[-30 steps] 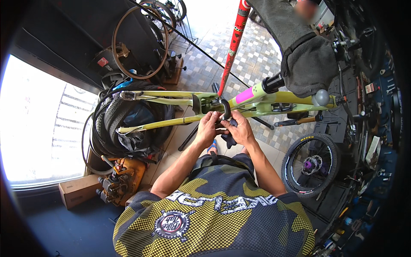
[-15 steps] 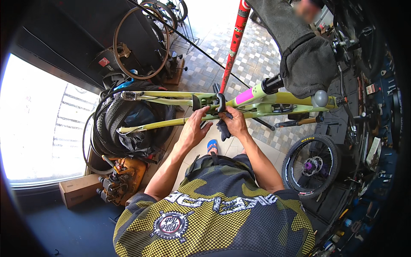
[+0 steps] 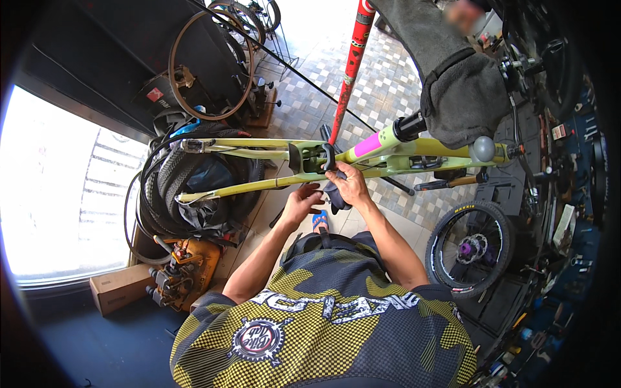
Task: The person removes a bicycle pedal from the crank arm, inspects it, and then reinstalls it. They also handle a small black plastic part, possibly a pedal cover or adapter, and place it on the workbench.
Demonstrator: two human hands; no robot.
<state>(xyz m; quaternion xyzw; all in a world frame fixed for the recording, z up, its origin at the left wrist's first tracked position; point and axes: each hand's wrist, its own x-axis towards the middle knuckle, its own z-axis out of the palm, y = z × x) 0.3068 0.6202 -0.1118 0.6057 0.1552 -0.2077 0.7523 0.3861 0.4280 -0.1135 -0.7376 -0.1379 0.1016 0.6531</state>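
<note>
A yellow-green bicycle frame with a pink band lies across the middle, its twin rear arms reaching left. My right hand is closed on a dark cloth just under the frame's middle. Its fingertips are up against the frame, beside a curved black part. What they press on is partly hidden. My left hand is open below the near rear arm, fingers loosely bent and apart, touching nothing I can see.
A red pole rises behind the frame. Dark grey fabric covers something at upper right. A wheel lies at right; tyres and a yellow machine are at left. Tools line the right edge. A blurred person is at top right.
My left hand has come down off the frame toward my body, with its fingers loosening. My right hand has shifted slightly left, still with the dark cloth at the frame.
</note>
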